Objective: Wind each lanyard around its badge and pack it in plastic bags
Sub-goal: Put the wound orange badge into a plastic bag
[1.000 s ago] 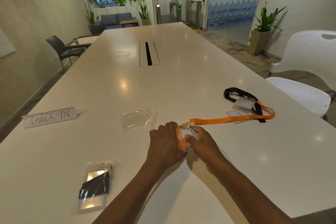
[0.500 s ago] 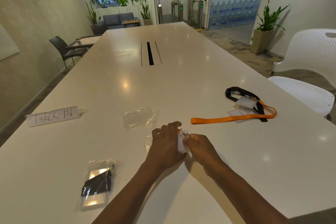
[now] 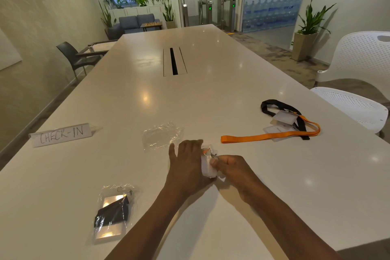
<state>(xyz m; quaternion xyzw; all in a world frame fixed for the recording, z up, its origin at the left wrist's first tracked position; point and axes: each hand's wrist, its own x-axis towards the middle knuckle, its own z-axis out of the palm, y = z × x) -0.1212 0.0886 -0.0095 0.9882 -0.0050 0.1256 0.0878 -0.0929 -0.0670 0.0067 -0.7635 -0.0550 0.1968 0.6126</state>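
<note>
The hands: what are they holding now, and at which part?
Both hold the badge: left hand covers its left side, right hand pinches its upper right edge near the clip.

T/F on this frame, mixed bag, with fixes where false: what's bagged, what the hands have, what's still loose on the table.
1. A badge with a black lanyard already lies sealed in a plastic bag near the person's left arm. True.
2. Both hands are off the table, holding nothing. False: the left hand and right hand are together on a white badge with a metal clip.
3. An empty clear bag lies just beyond the left hand. True.
4. The loose orange lanyard lies to the left of the CHECK-IN sign. False: it lies far to the right, by a black lanyard.
</note>
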